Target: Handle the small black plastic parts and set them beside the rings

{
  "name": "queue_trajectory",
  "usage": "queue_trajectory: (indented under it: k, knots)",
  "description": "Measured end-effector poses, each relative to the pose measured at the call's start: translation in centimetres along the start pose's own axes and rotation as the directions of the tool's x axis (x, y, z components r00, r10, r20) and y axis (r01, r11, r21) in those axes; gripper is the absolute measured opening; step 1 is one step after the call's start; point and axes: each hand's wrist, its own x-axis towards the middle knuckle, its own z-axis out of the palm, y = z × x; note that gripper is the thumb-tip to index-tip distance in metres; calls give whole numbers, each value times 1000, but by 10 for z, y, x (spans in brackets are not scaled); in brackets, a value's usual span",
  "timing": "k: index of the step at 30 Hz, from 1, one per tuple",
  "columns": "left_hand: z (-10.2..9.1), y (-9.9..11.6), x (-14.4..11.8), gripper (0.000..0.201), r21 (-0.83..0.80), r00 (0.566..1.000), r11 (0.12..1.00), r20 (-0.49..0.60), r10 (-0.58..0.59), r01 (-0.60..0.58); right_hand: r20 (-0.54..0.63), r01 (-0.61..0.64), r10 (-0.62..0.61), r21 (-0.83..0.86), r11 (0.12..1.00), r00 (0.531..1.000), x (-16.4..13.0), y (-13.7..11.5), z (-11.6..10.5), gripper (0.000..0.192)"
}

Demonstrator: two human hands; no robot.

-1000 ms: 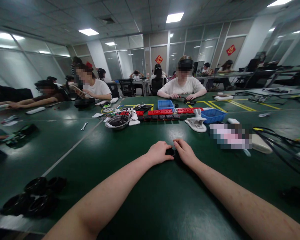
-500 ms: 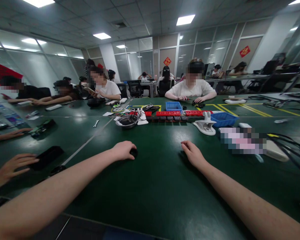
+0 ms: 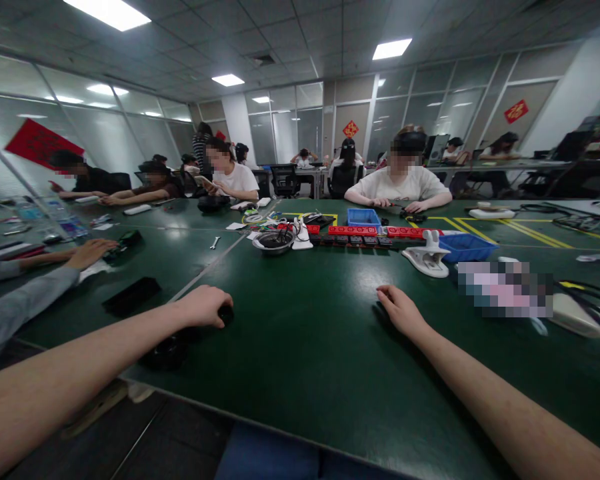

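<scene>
At the far left a co-worker's grey sleeve (image 3: 15, 310) lies along the table (image 3: 320, 347), and further back another co-worker's hand (image 3: 87, 252) rests beside a dark device (image 3: 125, 239). A flat black case (image 3: 131, 296) lies nearer, alone on the green top.

The person's left hand (image 3: 203, 305) lies knuckles up near the table's front edge, fingers curled over a small black part (image 3: 226, 314) that shows just past the fingertips; the hand covers most of it, so the exact hold cannot be told. Just below the left wrist, at the very edge of the table, sits a black ring (image 3: 167, 350), close to the forearm and apart from the part.

In the middle distance stand a metal bowl (image 3: 274, 241), a row of red blocks (image 3: 353, 231) and a blue bin (image 3: 363, 217), with a person in a white shirt (image 3: 399, 184) seated behind them.

The right hand (image 3: 403, 310) rests on the table well apart from the left, palm down, fingers loosely together and slightly bent, holding nothing that can be seen.

Further right stand a white stand (image 3: 427, 259) and a second blue bin (image 3: 467, 247); a white pad (image 3: 575, 315) and black cables (image 3: 587, 293) lie at the right edge.
</scene>
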Motion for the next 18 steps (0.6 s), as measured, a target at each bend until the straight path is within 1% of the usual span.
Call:
queue_trajectory:
  k: [2, 3, 5, 6, 7, 9, 11, 12, 15, 17, 18]
  knots:
    - [-8, -2, -9, 40, -122, 995, 992, -102, 14, -26, 5, 1, -1, -8, 1000, 1000, -1, -2, -1, 30]
    - [-11, -4, -14, 40, -195, 986, 980, -168, -3, -30, 4, 3, -3, -13, 1000, 1000, -1, -2, -1, 30]
    - [-12, -13, -25, 41, -346, 959, 938, -269, -85, -13, 3, 12, -12, -25, 1000, 1000, -1, -3, -1, 30]
    - [-10, -18, -32, 43, -425, 948, 905, -287, -140, 5, 5, 15, -15, -32, 999, 1000, -1, -2, -1, 30]
    - [-6, -25, -39, 46, -510, 938, 860, -284, -198, 27, 8, 17, -16, -39, 999, 1000, 0, -2, -1, 30]
    - [4, -37, -54, 54, -673, 924, 738, -247, -293, 54, 17, 17, -16, -50, 999, 1000, 1, 0, 0, 30]
    - [12, -45, -69, 58, -789, 920, 613, -207, -332, 43, 25, 21, -20, -57, 998, 999, 2, 1, 1, 31]
    - [15, -47, -75, 58, -820, 928, 571, -173, -330, 50, 29, 25, -23, -59, 998, 999, 2, 2, 1, 32]
    - [19, -48, -90, 55, -872, 947, 486, -98, -307, 67, 33, 25, -23, -67, 997, 999, 3, 1, 1, 34]
    - [21, -48, -92, 53, -889, 943, 457, -113, -313, 46, 26, 12, -10, -75, 997, 1000, 2, 0, 0, 34]
    - [22, -49, -92, 53, -886, 937, 463, -135, -321, 31, 24, 6, -4, -78, 997, 1000, 2, -1, 0, 34]
